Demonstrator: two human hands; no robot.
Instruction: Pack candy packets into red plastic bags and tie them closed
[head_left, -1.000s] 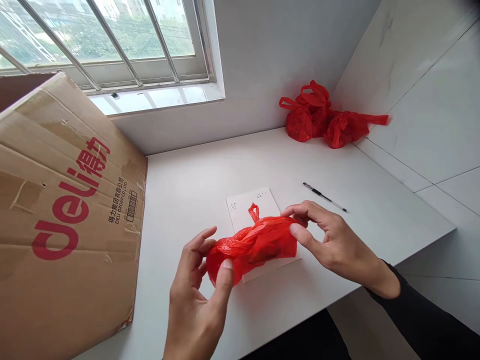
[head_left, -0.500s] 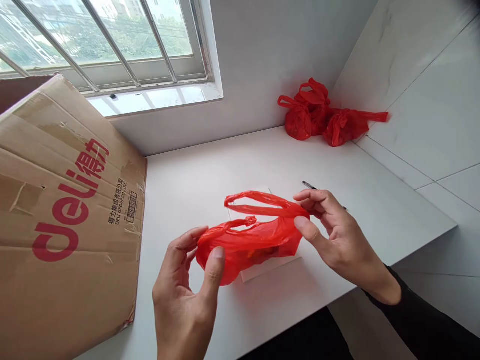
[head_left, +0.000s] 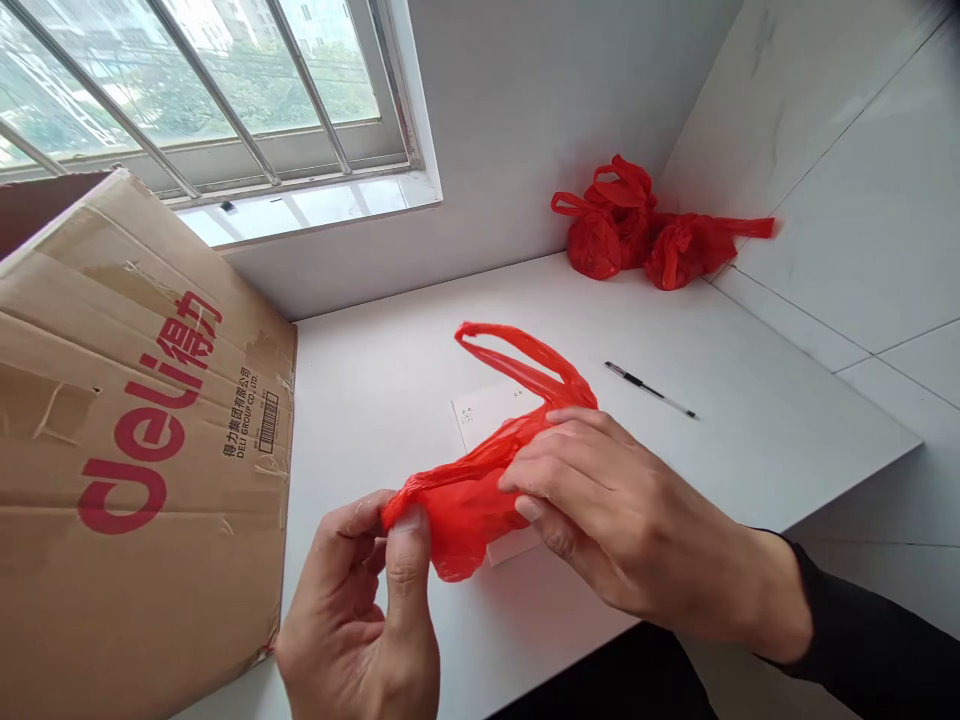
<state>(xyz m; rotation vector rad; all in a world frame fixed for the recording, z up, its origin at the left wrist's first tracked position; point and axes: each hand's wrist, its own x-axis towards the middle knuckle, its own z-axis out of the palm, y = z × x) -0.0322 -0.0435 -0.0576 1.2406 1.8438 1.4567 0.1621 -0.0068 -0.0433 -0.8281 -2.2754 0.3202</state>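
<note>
Red bag [head_left: 457, 535]: handle loop [head_left: 536, 349] swung higher, right hand [head_left: 525, 495] moved inward over its side. Bag's between both hands, over white paper [head_left: 491, 412], long axis left-near to right-far. Left hand [head_left: 356, 600] pinches left end, thumb against index; right touches, fingers bunched, can't tell grip.

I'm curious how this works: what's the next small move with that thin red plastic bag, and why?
Perhaps the right hand should gather the red loop handle, whose end juts free beyond those fingers, while the left hand pinches the bag at its left end.
</note>
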